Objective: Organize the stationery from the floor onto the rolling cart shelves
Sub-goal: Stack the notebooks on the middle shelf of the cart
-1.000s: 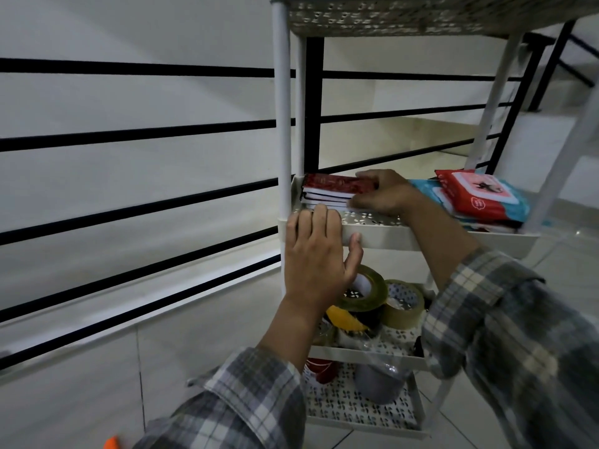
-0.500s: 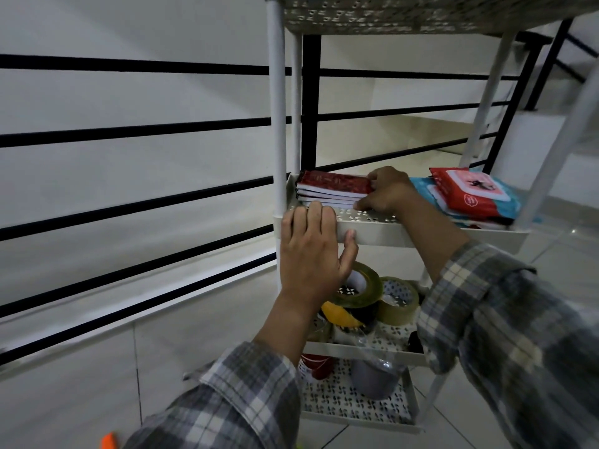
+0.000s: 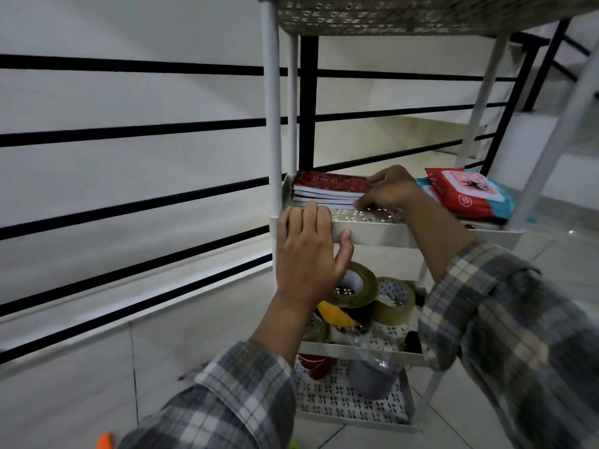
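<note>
A white rolling cart (image 3: 372, 233) with perforated shelves stands in front of me. On its second shelf, at the left, lies a stack of red-covered notebooks (image 3: 329, 188). My right hand (image 3: 390, 192) rests against the stack's right end, fingers on its top and side. My left hand (image 3: 308, 251) grips the shelf's front rim at the left corner. Red and blue wipe packs (image 3: 466, 196) lie at the right of the same shelf. The shelf below holds several tape rolls (image 3: 356, 293).
A black horizontal railing (image 3: 129, 131) runs behind and left of the cart. The bottom shelf carries a grey roll (image 3: 372, 377) and a red-and-white object (image 3: 312, 364). An orange item (image 3: 105, 440) lies on the tiled floor at the lower left. Stairs rise at the right.
My right hand has slid slightly right along the notebook stack, which now sits squarer on the shelf. My left hand stays on the shelf rim. The view shifted a little.
</note>
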